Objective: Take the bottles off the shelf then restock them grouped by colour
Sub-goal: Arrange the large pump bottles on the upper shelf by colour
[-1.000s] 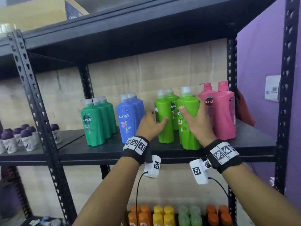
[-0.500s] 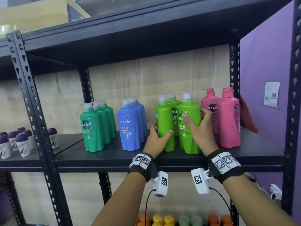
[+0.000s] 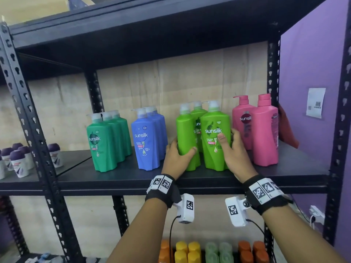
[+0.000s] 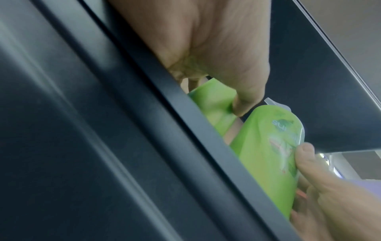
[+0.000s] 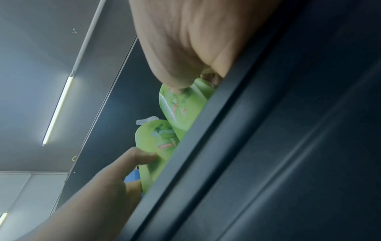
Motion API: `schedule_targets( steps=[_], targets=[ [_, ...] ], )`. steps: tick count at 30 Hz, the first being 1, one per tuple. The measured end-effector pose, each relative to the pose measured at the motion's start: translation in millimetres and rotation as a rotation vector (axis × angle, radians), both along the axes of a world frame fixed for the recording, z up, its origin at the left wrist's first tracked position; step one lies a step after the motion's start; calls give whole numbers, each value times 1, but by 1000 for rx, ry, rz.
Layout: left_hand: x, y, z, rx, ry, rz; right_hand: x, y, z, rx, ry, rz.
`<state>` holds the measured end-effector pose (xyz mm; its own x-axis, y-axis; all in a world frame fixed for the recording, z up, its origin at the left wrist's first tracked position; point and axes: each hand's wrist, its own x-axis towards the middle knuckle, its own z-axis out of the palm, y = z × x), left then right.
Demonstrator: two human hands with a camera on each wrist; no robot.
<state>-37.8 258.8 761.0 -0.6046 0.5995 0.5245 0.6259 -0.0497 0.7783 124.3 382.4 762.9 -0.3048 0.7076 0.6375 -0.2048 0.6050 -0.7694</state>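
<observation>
Two lime bottles stand left of the pink bottles (image 3: 265, 130): left hand (image 3: 177, 156) grips one (image 3: 187, 137), right hand (image 3: 235, 154) grips the other (image 3: 215, 137); a third (image 3: 197, 114) is mostly hidden behind.

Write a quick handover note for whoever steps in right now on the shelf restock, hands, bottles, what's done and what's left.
Left hand grips the left lime green bottle; right hand grips the front lime green bottle. Both stand on the shelf.
Done: dark green bottles, blue bottles, lime and pink bottles stand grouped by colour.
Left: likely just squaring up the lime group.
</observation>
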Motion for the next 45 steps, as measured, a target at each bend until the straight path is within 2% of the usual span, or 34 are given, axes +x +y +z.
schedule_targets(
  steps=[5,8,11,14,17,21,24,37,45],
  targets=[
    [1,-7,5,124,-270,-28,-2,1,-3,-53,-63,8],
    [8,-9,6,98,-233,-49,-2,-2,0,-132,-104,35],
    [6,-7,3,72,-147,-13,-1,-7,1,-121,-153,25],
    [3,-10,4,50,-170,-35,1,-10,1,-108,-180,5],
    [3,-12,8,32,-250,-82,2,-12,2,-83,-205,4],
    [7,-13,16,125,-432,-104,0,-13,1,-53,-207,-5],
    [6,-14,16,162,-491,-124,1,-12,0,-55,-197,-24],
    [3,-15,13,152,-473,-117,4,-13,-1,-39,-220,5],
    [8,-18,17,214,-414,-82,4,-16,2,-76,-209,29]
  ],
)
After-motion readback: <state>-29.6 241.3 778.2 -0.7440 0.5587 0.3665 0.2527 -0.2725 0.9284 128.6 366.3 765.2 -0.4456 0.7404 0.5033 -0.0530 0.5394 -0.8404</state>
